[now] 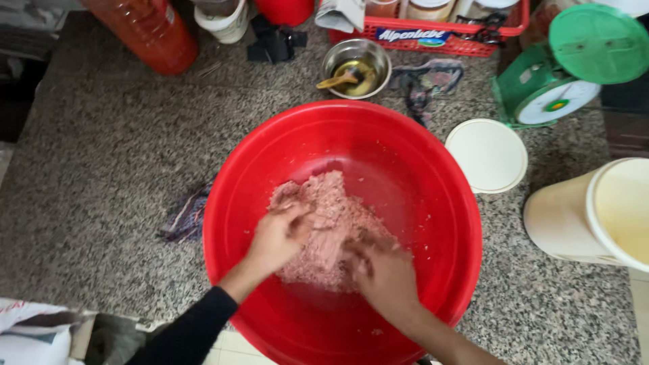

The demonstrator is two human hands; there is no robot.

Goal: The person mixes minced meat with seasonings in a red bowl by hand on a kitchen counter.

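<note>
Pinkish, crumbly mound of dough-like mix (324, 230) sits low in the big round red plastic basin (433, 169), slightly left of centre, coarse and clumpy, not yet smooth; crumbs are smeared on the basin wall around it.

Your left hand (276, 238) presses into the mound's left side, fingers curled into the mix. Your right hand (384, 270) digs in at the lower right, fingers buried, so I cannot tell how tightly they're clenched.

Risks as I judge them:
- The basin's near rim hangs past the speckled granite desk (101, 176) edge. Push down hard on that side and it could tip or slide off.
- The black sleeve (193, 331) on your left arm sits at the rim and may pick up mix.
- The round white lid (488, 154) touches the basin's right rim; a basin shift nudges it toward the cream plastic tub lying on its side (595, 213).
- The small steel bowl with yellow liquid and spoon (356, 67) is just behind the basin, so a shove back could spill it.
</note>
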